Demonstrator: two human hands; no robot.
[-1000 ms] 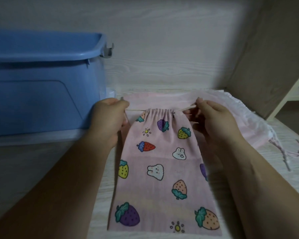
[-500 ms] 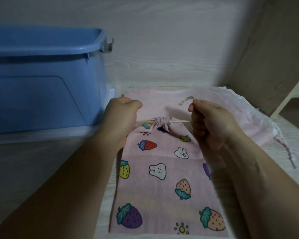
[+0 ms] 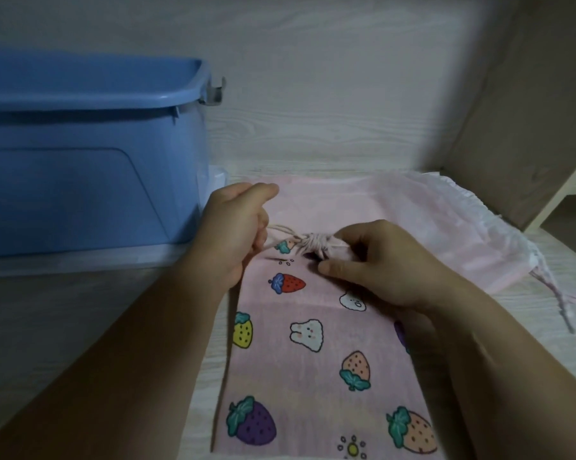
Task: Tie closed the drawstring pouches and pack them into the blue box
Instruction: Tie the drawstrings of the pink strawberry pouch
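Since half a second ago the right hand point(image 3: 379, 263) has left its cord end and come in to the gathered neck point(image 3: 313, 245), which it pinches between thumb and fingertips. Nearest, the printed pouch point(image 3: 313, 343) lies flat on the table point(image 3: 47, 310), its neck towards 12 o'clock. At the neck's 9 o'clock the left hand point(image 3: 236, 234) is curled tight round the drawstring point(image 3: 280, 231). Beyond, at 1 o'clock, lie plain pink pouches point(image 3: 445, 220). The blue box point(image 3: 80, 167) stands at 10 o'clock.

A pink pouch point(image 3: 316, 370) printed with strawberries and white rabbits, plain pale pink pouches point(image 3: 412, 220) behind, a blue box point(image 3: 90, 180), and a whitish wood-grain counter point(image 3: 80, 320).
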